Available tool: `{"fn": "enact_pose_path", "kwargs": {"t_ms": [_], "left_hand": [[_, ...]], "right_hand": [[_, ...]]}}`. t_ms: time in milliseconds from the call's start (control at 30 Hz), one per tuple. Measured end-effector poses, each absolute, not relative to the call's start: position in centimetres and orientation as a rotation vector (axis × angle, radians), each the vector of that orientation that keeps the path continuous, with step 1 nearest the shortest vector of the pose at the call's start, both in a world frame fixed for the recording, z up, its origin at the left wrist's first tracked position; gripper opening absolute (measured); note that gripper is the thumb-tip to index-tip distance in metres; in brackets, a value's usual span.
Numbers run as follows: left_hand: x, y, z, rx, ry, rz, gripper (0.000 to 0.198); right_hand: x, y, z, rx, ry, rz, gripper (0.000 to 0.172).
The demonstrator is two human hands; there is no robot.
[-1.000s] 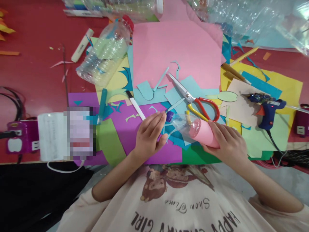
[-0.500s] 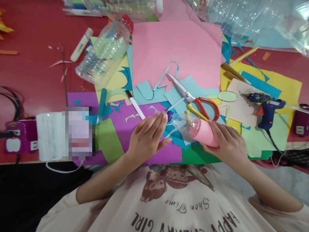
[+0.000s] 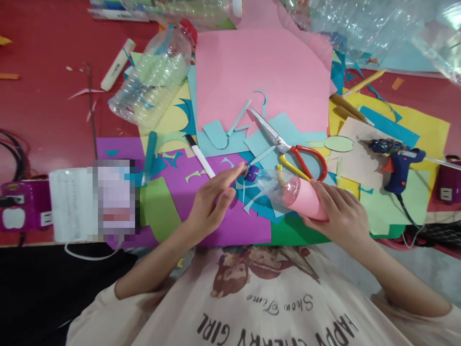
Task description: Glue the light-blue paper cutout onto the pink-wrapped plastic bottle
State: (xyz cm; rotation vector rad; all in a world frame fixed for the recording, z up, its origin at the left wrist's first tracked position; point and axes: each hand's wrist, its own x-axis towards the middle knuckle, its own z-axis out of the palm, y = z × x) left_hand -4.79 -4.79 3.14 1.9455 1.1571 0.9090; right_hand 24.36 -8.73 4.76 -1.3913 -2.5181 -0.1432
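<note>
A clear plastic bottle point(image 3: 268, 183) with a purple cap point(image 3: 251, 173) and a pink paper wrap point(image 3: 310, 199) lies tilted across the paper scraps. My right hand point(image 3: 340, 210) is wrapped round its pink end. Just left of the cap is my left hand point(image 3: 211, 201), fingers stretched out and thumb apart, holding nothing. Its fingertips are close to the cap; whether they touch it I cannot tell. Beyond the bottle lie scissors point(image 3: 279, 143) with red and yellow handles. A white marker with a black tip point(image 3: 200, 156) rests above my left hand.
A blue glue gun point(image 3: 402, 168) with its cord is on the right. Pink paper point(image 3: 262, 67) covers the middle back. Clear bottles point(image 3: 153, 74) lie at the back left and right. A teal marker point(image 3: 149, 158), a white box point(image 3: 73, 205) and a purple power socket point(image 3: 23, 206) are on the left.
My left hand has drawn back slightly to the left and turned, so the purple cap shows more fully. My right hand and the bottle have hardly moved.
</note>
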Motion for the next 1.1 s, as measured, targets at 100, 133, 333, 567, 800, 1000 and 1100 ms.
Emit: {"fn": "enact_pose_path", "kwargs": {"t_ms": [100,133,333,567,800,1000,1100], "left_hand": [[-4.4,-4.8,2.9,2.07,1.15,0.886,0.043],[-4.3,-4.8,2.8,2.122,1.165,0.866,0.044],[-4.5,-4.2,2.9,2.56,1.201,0.794,0.051],[-4.4,-4.4,2.5,2.055,1.114,0.884,0.042],[-2.5,-6.1,1.2,1.36,1.09,0.839,0.06],[-1.1,-7.0,1.0,0.931,1.059,0.895,0.074],[-1.2,-6.4,1.7,0.812,1.007,0.901,0.076]], "right_hand": [[24.3,-8.7,4.8,-1.399,-2.518,-0.149,0.056],[24.3,-8.7,4.8,-1.402,-2.517,-0.155,0.056],[24.1,-8.7,4.8,-1.403,-2.527,-0.168,0.054],[24.0,-8.6,4.9,-1.414,-2.517,-0.168,0.054],[24.0,-8.7,4.9,-1.416,-2.506,-0.18,0.053],[24.0,-8.5,4.9,-1.401,-2.526,-0.147,0.05],[24.8,-7.9,5.1,-1.382,-2.55,-0.007,0.053]]}}
